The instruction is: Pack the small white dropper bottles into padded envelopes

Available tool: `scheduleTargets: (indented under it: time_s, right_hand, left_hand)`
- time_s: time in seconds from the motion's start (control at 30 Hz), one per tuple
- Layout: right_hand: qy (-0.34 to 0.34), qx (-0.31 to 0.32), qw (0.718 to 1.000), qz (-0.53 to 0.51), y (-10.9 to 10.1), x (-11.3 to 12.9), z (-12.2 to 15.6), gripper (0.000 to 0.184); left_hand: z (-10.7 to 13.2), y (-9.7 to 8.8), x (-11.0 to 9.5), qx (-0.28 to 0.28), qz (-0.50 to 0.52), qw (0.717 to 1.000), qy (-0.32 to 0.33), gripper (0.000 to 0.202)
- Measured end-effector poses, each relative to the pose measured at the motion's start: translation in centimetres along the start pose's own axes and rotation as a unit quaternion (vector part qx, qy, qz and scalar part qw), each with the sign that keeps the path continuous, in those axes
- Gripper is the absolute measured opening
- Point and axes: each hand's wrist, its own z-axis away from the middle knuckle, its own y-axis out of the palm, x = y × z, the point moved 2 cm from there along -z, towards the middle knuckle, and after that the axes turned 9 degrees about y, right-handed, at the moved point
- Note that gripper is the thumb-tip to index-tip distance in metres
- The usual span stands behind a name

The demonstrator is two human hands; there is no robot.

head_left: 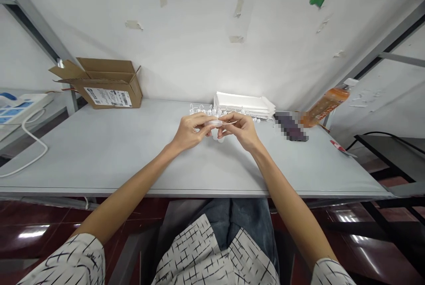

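Your left hand (189,132) and right hand (239,131) are both pinching a small clear plastic piece (212,123) at 12 o'clock, lying roughly sideways between them, nearer your left fingertips I think, over the pale grey table (99,161).

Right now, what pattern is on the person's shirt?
The shirt is white with thin black crisscross lines; the head view shows it.
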Motion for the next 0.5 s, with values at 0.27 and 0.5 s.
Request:
scheduleTargets:
  time_s: [0.27, 0.5]
  right_hand:
    - [-0.006, 0.021, 1.000, -0.008, -0.42, -0.20, 0.08, 0.026]
    - [-0.010, 0.033, 0.999, -0.013, -0.51, -0.12, 0.09, 0.024]
  left_hand:
    - [-0.03, -0.10, 0.19, 0.023, 0.076, 0.996, -0.042, 0.028]
    - [0.07, -0.03, 0.17, 0.014, 0.062, 0.997, -0.039, 0.028]
